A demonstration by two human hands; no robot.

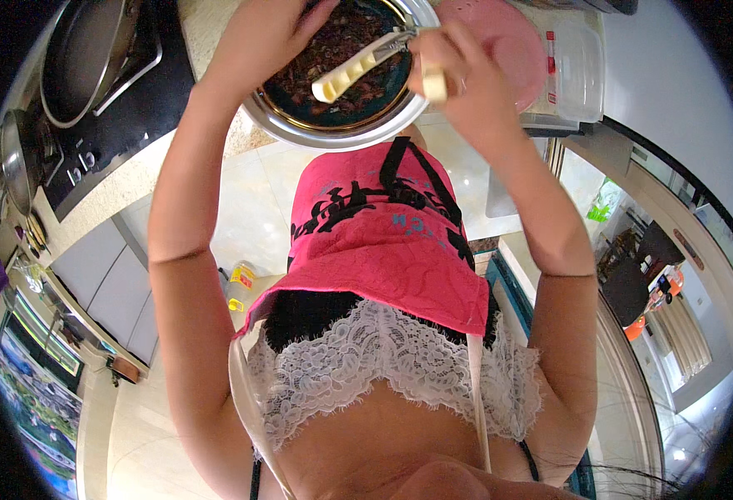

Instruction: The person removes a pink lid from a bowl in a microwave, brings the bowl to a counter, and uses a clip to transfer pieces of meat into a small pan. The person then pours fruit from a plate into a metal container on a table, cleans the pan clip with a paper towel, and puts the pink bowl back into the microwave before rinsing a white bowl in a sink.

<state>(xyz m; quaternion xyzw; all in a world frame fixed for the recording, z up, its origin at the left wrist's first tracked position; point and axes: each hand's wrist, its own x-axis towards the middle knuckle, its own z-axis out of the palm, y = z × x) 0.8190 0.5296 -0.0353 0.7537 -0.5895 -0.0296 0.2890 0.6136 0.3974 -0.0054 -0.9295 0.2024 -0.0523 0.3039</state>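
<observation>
A dark dish (282,103) with a gold-coloured rim sits inside a round silver metal pan (341,140) at the top of the view. Dark, chopped food (360,84) with a wet shine fills the dish. My right hand (460,69) grips a hinged tool (347,75) with cream, finger-grooved handles. One handle slants over the food, and its metal joint is near the pan's right rim. My left hand (279,31) is over the pan's upper left side, partly cut off by the frame. Whether its fingers hold something cannot be told.
Left of the pan, a frying pan (88,56) rests on a black cooktop (122,131). To the right lie a pink round item (522,56) and a clear plastic container (576,75). A plastic bottle (241,281) with a yellow label stands low beside my left arm.
</observation>
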